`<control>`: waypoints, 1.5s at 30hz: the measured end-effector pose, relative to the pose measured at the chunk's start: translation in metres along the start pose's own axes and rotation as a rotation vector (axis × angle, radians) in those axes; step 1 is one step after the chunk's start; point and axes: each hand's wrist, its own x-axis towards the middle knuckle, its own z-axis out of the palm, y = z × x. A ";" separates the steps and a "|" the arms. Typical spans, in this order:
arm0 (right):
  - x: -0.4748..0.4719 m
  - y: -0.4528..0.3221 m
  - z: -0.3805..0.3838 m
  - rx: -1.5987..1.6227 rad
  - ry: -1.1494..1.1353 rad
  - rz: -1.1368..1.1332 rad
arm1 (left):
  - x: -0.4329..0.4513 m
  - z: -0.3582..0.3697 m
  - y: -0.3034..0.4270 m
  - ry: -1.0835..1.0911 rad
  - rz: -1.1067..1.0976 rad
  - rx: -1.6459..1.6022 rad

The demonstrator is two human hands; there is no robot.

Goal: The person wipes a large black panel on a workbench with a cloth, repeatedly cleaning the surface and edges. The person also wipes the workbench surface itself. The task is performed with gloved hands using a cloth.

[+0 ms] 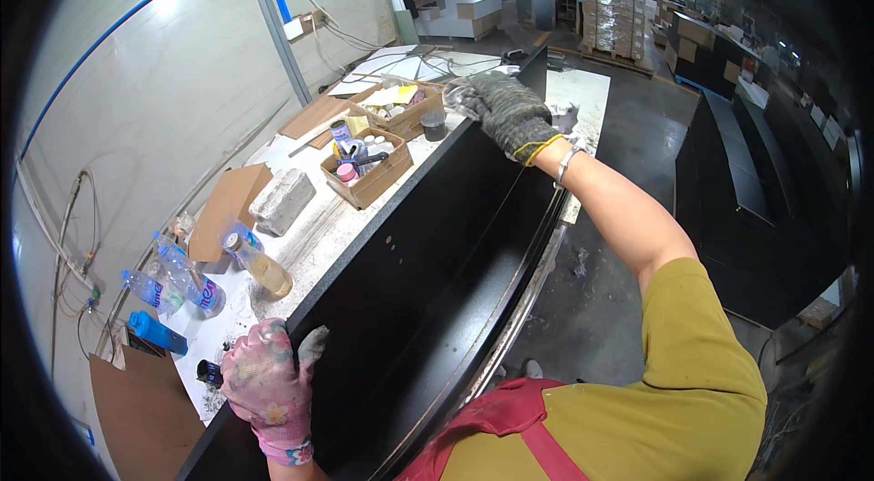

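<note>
A long black panel (410, 262) stands on edge before me, running from the lower left to the upper right. My left hand (268, 378), in a pink flowered glove, grips its upper edge at the near end, thumb over the black face. Farther along, my right hand (505, 112) lies at the same edge in a dark grey knit glove with a yellow cuff. Something pale and wrinkled shows at its fingers; I cannot tell whether this is a rag or the dusty glove itself. Several small pale marks (389, 240) dot the panel's face.
Behind the panel, the white worktable (321, 225) holds two cardboard boxes of supplies, one box (369, 174) nearer, a pale block (282, 201), a dark cup (433, 125), bottles (191, 276) and a blue tumbler (157, 333). Black panels (737, 208) stand at right. Two people are far back.
</note>
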 end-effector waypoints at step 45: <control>0.027 0.139 0.021 -0.150 0.244 -0.563 | 0.113 0.053 0.142 -0.159 0.064 -0.009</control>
